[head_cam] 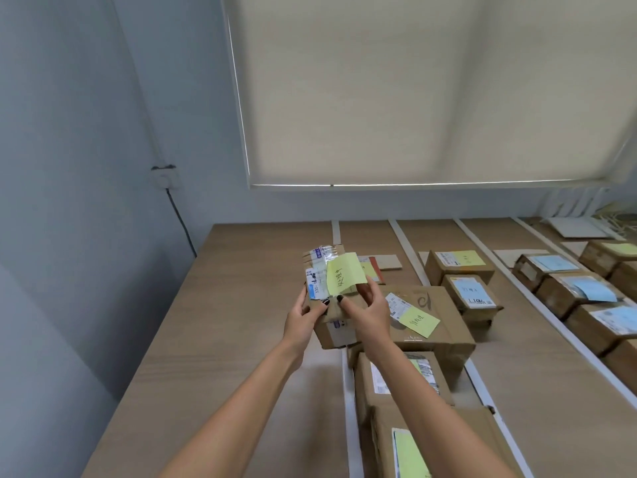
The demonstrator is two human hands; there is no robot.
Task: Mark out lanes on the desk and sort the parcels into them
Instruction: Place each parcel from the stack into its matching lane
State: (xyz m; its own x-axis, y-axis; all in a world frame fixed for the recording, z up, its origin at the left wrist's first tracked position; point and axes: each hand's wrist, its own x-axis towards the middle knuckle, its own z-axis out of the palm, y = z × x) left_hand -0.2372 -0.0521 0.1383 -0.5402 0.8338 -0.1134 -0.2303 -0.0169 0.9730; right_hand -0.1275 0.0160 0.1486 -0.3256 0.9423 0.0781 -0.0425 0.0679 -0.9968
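Presently the sorting step is in hand: white tape strips (pixel 406 248) already divide the desk (pixel 241 305) into lanes, and several lanes hold parcels. Both hands carry one small parcel (pixel 327 305) above the desk, over the leftmost strip. The left hand (pixel 305 313) has its grip round the box's near left edge; the right hand (pixel 367 313) pinches its yellow note (pixel 344 274). Next, in my judgement, the note must be read and the parcel set squarely within the matching lane.
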